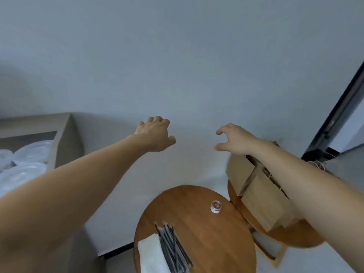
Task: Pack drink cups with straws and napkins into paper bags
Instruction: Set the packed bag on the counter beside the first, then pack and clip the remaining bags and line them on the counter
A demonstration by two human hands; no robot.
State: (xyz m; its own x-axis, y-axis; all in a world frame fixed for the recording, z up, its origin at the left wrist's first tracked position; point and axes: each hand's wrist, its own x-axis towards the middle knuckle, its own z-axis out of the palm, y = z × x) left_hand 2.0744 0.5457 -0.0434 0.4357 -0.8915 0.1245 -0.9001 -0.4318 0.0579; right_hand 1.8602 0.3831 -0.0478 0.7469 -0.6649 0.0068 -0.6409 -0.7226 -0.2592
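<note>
Paper bags (262,201) lie stacked on the right tabletop (285,238) at 4 o'clock, under the right forearm, long axis 11-to-5. The right grip (234,139) is nearer, just past them, half-curled, empty. The left grip (155,134) at 12 is loose, empty. Straws (173,247) lie on napkins (149,255) at 6; cups (25,160) at 9.

pale grey wall (177,46) | two round wooden tables (206,233) | dark frame (338,107) right, perhaps a window
</note>
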